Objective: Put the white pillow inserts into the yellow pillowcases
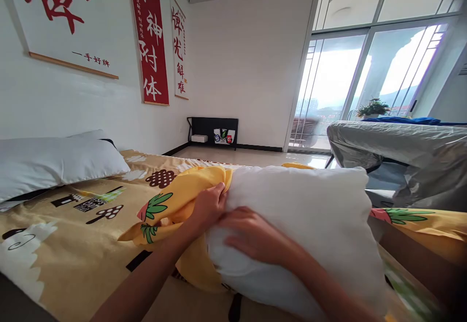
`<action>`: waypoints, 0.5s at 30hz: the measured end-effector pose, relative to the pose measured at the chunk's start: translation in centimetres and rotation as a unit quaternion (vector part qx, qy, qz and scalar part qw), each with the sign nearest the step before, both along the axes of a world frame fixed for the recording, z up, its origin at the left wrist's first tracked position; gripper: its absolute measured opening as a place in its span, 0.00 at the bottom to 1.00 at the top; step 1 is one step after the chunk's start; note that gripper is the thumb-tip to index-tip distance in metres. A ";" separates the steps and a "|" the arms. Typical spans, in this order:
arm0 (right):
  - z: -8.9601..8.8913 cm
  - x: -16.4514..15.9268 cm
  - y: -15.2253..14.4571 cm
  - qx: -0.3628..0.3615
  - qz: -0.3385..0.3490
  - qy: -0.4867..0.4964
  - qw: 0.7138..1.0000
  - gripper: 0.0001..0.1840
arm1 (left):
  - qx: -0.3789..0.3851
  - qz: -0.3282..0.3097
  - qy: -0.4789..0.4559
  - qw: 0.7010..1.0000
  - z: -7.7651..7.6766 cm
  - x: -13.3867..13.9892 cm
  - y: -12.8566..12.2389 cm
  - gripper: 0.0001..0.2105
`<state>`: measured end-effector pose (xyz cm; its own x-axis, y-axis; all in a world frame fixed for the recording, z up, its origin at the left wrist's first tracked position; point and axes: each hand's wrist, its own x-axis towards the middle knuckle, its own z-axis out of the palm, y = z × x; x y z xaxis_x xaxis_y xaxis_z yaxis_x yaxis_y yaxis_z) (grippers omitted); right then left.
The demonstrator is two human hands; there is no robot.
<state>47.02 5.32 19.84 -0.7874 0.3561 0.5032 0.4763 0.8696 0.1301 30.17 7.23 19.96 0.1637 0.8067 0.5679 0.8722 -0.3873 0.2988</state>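
Left hand [210, 205] pinches the yellow cover [184, 189]; right hand [253, 237], loosely spread (blurred), lies on the white pillow [314, 207], at the cover's three o'clock. Best hold the cover taut, pressing evenly.

The patterned bed [91, 237] bears a yellow pillowcase [189, 181], white cushion [302, 200] and, left, a pillow [62, 161].

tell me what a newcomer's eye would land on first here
Probably the plump white pillow in the lower middle, with the right hand on it and the left hand gripping the yellow cloth at its left end. Next might come the red scroll with white characters on the left wall, then the bright glass doors at upper right.
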 end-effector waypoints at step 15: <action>2.5 -0.9 -0.1 -0.084 -0.170 -0.044 0.981 0.13 | 0.005 0.142 0.239 0.961 5.8 -1.7 -0.7 0.17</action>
